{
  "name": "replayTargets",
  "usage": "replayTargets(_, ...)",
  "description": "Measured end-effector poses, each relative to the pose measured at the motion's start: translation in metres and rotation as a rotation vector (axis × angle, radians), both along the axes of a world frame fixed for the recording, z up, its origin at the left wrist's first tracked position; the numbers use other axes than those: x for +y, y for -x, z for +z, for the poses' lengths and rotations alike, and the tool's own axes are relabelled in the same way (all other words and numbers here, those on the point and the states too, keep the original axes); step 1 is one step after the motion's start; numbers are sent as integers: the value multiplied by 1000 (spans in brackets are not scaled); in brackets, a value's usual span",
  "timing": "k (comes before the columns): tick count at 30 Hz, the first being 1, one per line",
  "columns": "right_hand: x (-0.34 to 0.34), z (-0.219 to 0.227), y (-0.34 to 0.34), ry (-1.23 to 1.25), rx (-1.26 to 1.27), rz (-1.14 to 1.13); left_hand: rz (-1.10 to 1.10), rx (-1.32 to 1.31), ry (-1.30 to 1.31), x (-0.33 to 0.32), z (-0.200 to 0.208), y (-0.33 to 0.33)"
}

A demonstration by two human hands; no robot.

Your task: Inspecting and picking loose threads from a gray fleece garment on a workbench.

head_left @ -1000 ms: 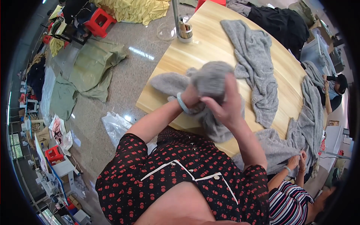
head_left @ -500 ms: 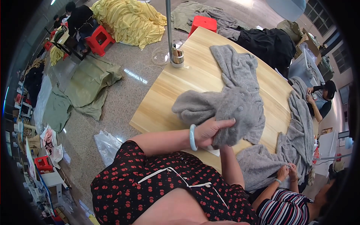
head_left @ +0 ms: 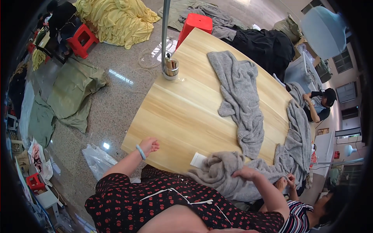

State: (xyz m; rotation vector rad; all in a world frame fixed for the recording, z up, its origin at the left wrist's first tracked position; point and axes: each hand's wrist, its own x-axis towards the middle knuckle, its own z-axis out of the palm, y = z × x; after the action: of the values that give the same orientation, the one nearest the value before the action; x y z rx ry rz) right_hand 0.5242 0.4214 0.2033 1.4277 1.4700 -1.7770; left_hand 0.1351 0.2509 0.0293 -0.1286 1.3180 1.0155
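Note:
A bunched grey knitted garment point(head_left: 220, 169) hangs at the table's near edge, against the front of my patterned top. My right hand point(head_left: 245, 173) grips its right side, the fingers partly sunk in the fuzzy knit. My left hand point(head_left: 149, 146), with a pale bangle at the wrist, is apart from the garment, over the near left corner of the wooden table point(head_left: 182, 112). Its fingers are curled in with nothing in them. Beside the bunched garment a small white paper point(head_left: 198, 159) lies on the tabletop. A second grey knitted garment point(head_left: 243, 93) stretches lengthwise across the table.
At the right, a co-worker's hands point(head_left: 285, 181) hold more grey knitwear point(head_left: 293, 132). Another person point(head_left: 320, 105) sits beyond. A metal pole point(head_left: 165, 35) and a cup of tools point(head_left: 171, 69) stand at the table's left edge. A red stool point(head_left: 196, 25) is behind the table.
The bunched garment has come down from above the table to its near edge, toward my right. My left hand has let go and moved left; my right hand now shows on the knit.

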Motion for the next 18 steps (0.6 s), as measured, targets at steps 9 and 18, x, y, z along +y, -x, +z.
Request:
replayTargets(9, 397, 160, 201, -935, 1398, -862, 10, 21, 59, -20, 9, 29)
replayTargets(18, 388, 48, 39, -1294, 326, -692, 80, 198, -2, -7, 3, 37)
